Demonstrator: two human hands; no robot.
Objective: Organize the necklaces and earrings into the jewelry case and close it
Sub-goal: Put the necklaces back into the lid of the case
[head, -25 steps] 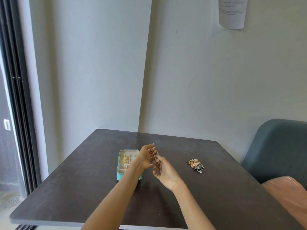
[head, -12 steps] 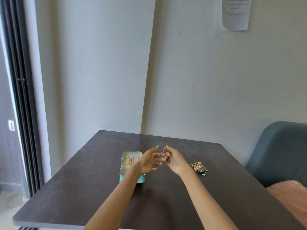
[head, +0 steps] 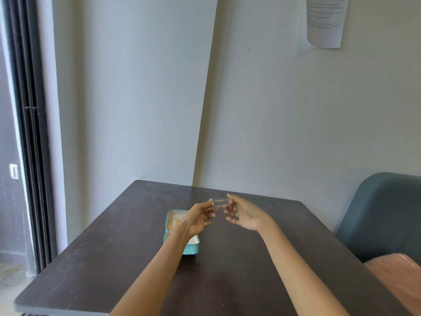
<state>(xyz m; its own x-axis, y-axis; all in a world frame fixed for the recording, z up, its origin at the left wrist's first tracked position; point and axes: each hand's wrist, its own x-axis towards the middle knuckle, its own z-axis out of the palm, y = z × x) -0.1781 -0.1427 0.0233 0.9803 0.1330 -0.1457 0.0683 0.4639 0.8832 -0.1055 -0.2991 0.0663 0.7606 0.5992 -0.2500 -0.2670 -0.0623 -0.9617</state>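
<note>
We hold a thin gold necklace (head: 220,201) taut, left hand (head: 200,218) and right hand (head: 243,213) each pinching one end, just above the open jewelry case (head: 182,233), probably to straighten it before laying it inside.

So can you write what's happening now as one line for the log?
left hand: pinches necklace | right hand: pinches other end | jewelry case: open | step: chain stretched above table

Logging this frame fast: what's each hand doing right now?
Left hand: pinches one end of a thin gold chain.
Right hand: pinches the chain's other end, stretched above the table.
</note>
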